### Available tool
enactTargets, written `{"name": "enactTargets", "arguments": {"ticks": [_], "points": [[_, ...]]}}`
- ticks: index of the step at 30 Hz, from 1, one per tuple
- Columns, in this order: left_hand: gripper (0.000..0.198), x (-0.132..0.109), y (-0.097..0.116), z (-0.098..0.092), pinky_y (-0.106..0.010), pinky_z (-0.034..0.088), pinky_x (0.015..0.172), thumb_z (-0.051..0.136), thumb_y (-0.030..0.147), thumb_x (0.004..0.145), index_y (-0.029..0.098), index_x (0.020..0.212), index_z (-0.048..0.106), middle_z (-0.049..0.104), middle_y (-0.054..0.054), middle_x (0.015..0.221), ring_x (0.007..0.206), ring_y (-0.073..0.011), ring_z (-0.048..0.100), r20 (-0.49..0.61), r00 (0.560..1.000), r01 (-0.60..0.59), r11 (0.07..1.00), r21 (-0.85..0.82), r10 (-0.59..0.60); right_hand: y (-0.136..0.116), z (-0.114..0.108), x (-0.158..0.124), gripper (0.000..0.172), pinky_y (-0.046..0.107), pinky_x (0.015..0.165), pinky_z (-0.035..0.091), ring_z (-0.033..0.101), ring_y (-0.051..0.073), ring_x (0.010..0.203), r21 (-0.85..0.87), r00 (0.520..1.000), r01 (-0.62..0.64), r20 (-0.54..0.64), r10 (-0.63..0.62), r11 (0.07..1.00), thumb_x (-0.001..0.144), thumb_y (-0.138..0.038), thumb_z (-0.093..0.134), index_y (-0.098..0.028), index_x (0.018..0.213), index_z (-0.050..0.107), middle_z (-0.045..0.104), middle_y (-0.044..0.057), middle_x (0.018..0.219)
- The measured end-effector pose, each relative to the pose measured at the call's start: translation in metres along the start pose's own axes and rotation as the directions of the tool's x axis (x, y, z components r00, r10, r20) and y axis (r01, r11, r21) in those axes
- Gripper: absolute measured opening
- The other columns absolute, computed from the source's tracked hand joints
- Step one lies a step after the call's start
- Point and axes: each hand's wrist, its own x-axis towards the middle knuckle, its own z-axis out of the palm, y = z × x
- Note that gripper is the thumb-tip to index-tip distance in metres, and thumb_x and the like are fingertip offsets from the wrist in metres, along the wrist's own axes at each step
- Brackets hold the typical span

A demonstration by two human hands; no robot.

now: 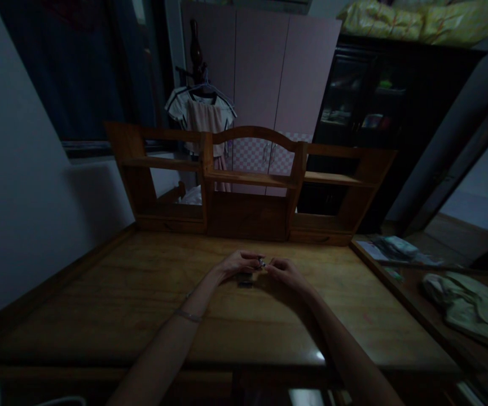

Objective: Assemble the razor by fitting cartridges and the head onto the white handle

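Observation:
Over the middle of the wooden desk, my left hand is closed with its fingers pinched on a small metallic piece. The piece is too small and dim to name. My right hand comes at it from the other side, thumb and fingers pinched together close against the piece. Whether the right fingers hold part of it or something else is hidden. Just below my left hand a small dark flat object lies on the desk, partly covered by the fingers.
A wooden shelf unit stands along the desk's back edge. To the right, a lower surface holds a pale green cloth bag and some papers. A wall borders the left side.

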Motion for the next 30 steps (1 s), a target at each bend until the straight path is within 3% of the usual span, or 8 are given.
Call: {"name": "enactTargets", "arguments": {"ticks": [8, 18, 30], "points": [[0.055, -0.001, 0.002, -0.003, -0.026, 0.046, 0.078, 0.078, 0.036, 0.065, 0.015, 0.114, 0.064, 0.067, -0.013, 0.104, 0.089, -0.0167, 0.063, 0.077, 0.997, -0.013, 0.998, -0.059, 0.018, 0.002, -0.003, 0.002, 0.043, 0.02, 0.052, 0.032, 0.044, 0.01, 0.058, 0.006, 1.0, -0.019, -0.017, 0.019, 1.0, 0.079, -0.056, 0.055, -0.014, 0.072, 0.058, 0.049, -0.003, 0.063], [0.054, 0.001, 0.001, -0.005, -0.029, 0.047, 0.077, 0.081, 0.034, 0.059, 0.015, 0.108, 0.067, 0.07, -0.011, 0.094, 0.082, -0.0168, 0.064, 0.053, 0.999, 0.006, 1.0, -0.021, -0.005, -0.002, -0.003, 0.0, 0.039, 0.021, 0.051, 0.03, 0.042, 0.01, 0.055, 0.053, 0.998, -0.059, 0.04, 0.057, 0.997, 0.076, -0.054, 0.06, -0.017, 0.068, 0.057, 0.047, -0.003, 0.059], [0.053, 0.005, 0.0, -0.003, -0.034, 0.048, 0.08, 0.081, 0.034, 0.059, 0.016, 0.108, 0.067, 0.069, -0.011, 0.092, 0.08, -0.0161, 0.063, -0.002, 1.0, -0.024, 0.999, -0.04, 0.024, -0.007, -0.002, -0.001, 0.039, 0.021, 0.054, 0.035, 0.048, 0.011, 0.059, 0.033, 0.999, 0.004, -0.035, -0.002, 0.999, 0.076, -0.053, 0.061, -0.015, 0.072, 0.061, 0.054, -0.001, 0.063]]}}
